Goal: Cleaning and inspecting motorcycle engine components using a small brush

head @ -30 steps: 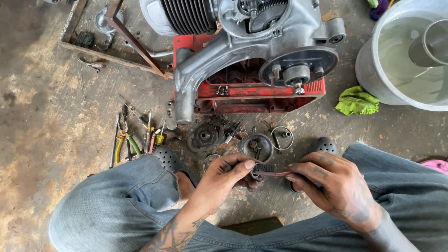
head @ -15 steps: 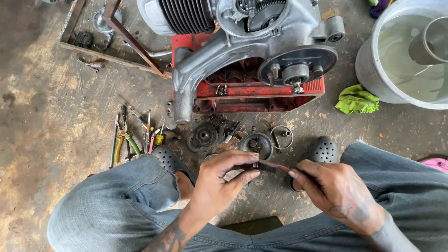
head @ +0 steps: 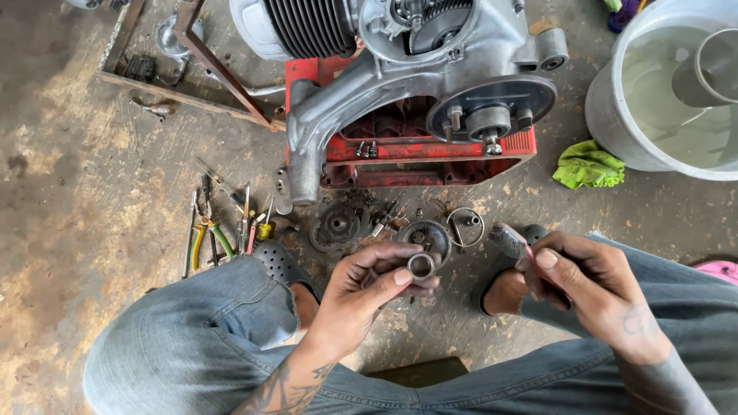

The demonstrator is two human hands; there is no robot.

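My left hand (head: 369, 290) pinches a small metal ring-shaped bushing (head: 420, 266) between thumb and fingers, its hole facing up. My right hand (head: 588, 280) grips a small brush (head: 509, 241) with dirty bristles, held to the right of the bushing and apart from it. Both hands hover above the concrete floor between my knees in blue jeans. Just beyond the hands lie a round metal part (head: 427, 233), a dark gear (head: 336, 227) and a thin ring (head: 464, 225).
A grey engine (head: 400, 69) rests on a red stand (head: 430, 157) ahead. Pliers and screwdrivers (head: 223, 227) lie at left. A large grey bucket (head: 615, 115) with liquid stands at right, a green rag (head: 588, 165) beside it. A rusty frame (head: 207, 69) lies at upper left.
The brush was against the bushing in my left hand; now my right hand has pulled it away to the right. My left hand has turned the bushing's opening upward.
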